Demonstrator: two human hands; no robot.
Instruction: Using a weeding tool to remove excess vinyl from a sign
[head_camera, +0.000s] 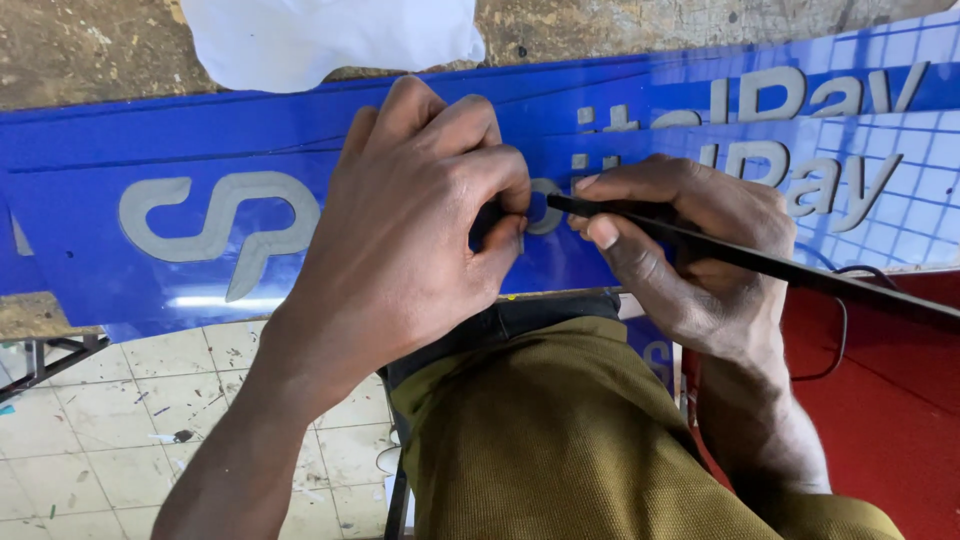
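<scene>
Head view, looking down on a blue sign panel (90, 215) lying across a bench; grey raised letters (215, 230) run along its length, a large curled pair towards the left end and a row of smaller ones towards the right end. A second blue panel (300, 105) lies just behind it, partly overlapped. The left hand (420, 215) is curled over the front panel near its middle, thumb and forefinger pinched narrowly on a small dark piece at a round grey letter (545, 205); what that piece is cannot be told. The right hand (690, 250) grips a thin black tool (760, 262), fingers closed around the shaft, its tip touching the same letter just beside the left fingertips; the shaft runs out towards the right edge. White cloth (320, 40) lies beyond the panels at the far edge; a red sheet (900, 400) lies at lower right; olive trousers (560, 440) fill the foreground above a tiled floor (120, 420).
</scene>
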